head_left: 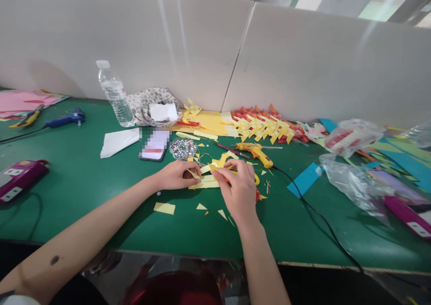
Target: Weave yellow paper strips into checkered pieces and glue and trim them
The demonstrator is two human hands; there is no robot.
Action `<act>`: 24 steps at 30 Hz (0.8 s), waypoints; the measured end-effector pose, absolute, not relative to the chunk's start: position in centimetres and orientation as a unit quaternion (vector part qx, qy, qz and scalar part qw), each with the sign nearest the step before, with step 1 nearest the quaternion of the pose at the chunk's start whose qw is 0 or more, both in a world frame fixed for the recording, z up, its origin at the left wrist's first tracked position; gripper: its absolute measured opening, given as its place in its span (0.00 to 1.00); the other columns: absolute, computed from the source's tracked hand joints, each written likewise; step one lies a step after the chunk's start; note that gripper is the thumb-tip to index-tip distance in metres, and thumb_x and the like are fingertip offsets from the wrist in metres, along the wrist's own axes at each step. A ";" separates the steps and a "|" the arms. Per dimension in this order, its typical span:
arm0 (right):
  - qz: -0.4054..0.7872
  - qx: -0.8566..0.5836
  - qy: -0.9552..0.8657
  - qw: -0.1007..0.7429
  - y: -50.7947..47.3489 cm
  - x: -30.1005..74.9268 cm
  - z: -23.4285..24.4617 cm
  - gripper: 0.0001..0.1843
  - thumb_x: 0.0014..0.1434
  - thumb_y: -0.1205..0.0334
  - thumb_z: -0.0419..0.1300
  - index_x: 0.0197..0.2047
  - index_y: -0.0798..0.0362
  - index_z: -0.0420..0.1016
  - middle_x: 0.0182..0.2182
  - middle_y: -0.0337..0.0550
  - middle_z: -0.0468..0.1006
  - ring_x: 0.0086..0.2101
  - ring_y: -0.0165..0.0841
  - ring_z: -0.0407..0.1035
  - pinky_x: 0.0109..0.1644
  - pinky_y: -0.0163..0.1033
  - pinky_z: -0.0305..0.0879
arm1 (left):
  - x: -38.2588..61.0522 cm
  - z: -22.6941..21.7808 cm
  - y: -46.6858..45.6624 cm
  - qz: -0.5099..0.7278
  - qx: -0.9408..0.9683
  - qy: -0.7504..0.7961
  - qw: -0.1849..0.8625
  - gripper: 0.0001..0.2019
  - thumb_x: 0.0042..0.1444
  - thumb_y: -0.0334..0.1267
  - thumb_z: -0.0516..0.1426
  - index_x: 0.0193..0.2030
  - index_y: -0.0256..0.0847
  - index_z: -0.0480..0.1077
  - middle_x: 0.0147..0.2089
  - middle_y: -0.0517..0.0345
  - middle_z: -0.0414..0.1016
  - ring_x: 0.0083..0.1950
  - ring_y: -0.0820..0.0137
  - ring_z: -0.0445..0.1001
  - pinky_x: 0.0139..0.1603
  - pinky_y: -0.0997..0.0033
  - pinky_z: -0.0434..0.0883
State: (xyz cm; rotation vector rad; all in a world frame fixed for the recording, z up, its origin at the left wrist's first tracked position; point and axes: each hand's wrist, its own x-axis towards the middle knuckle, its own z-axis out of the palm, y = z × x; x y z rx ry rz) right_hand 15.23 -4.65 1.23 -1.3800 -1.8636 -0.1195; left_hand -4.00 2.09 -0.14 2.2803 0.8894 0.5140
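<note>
My left hand [175,175] is closed in a pinch on the end of a pale yellow paper strip [209,167]. Close by on the right, my right hand [238,187] pinches a yellow paper piece [213,166], its fingertips partly covering it. Whether both hands grip the same strip I cannot tell. Under the fingers lie more pale yellow strips [209,182]. A yellow loop, perhaps a scissor handle [257,179], shows from behind my right hand. Paper scraps [164,208] are scattered on the green table [134,224] nearer to me.
Behind my hands are a bead tray [183,148], a phone [155,144] and a yellow glue gun [257,152] with a trailing cord. Folded yellow paper fish [264,128] line the white partition. A water bottle [116,96] stands at left; plastic bags [353,184] lie at right.
</note>
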 end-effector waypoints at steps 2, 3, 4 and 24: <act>-0.028 -0.538 -0.717 0.441 -4.8 15.2 1.5 0.13 0.60 0.55 0.52 0.29 0.51 0.72 0.40 0.47 0.71 0.44 0.38 0.63 0.48 0.44 0.60 | -4.0 -0.2 2.1 0.199 0.864 0.335 0.320 0.10 0.52 0.41 0.56 0.39 0.41 0.70 0.31 0.59 0.74 0.27 0.74 0.69 0.28 0.75 0.63; 0.015 -0.537 -0.711 0.454 -4.9 15.1 1.6 0.14 0.61 0.55 0.51 0.29 0.52 0.70 0.38 0.46 0.72 0.42 0.36 0.65 0.47 0.43 0.61 | -4.0 -0.2 2.2 0.199 0.863 0.335 0.321 0.10 0.52 0.40 0.56 0.39 0.41 0.70 0.32 0.58 0.75 0.28 0.74 0.70 0.29 0.75 0.63; 0.077 -0.538 -0.704 0.458 -5.0 15.1 1.7 0.15 0.61 0.54 0.49 0.29 0.52 0.68 0.34 0.44 0.73 0.38 0.34 0.66 0.43 0.41 0.62 | -4.0 -0.2 2.2 0.199 0.863 0.335 0.320 0.10 0.51 0.40 0.56 0.39 0.41 0.70 0.33 0.58 0.75 0.28 0.73 0.70 0.30 0.75 0.64; 0.399 -0.614 -0.528 0.430 -4.2 15.7 1.1 0.17 0.48 0.49 0.61 0.33 0.54 0.70 0.23 0.39 0.74 0.25 0.30 0.67 0.29 0.36 0.63 | -4.4 -0.8 3.1 0.209 0.850 0.321 0.361 0.09 0.47 0.31 0.56 0.37 0.38 0.72 0.37 0.58 0.75 0.30 0.76 0.70 0.29 0.78 0.64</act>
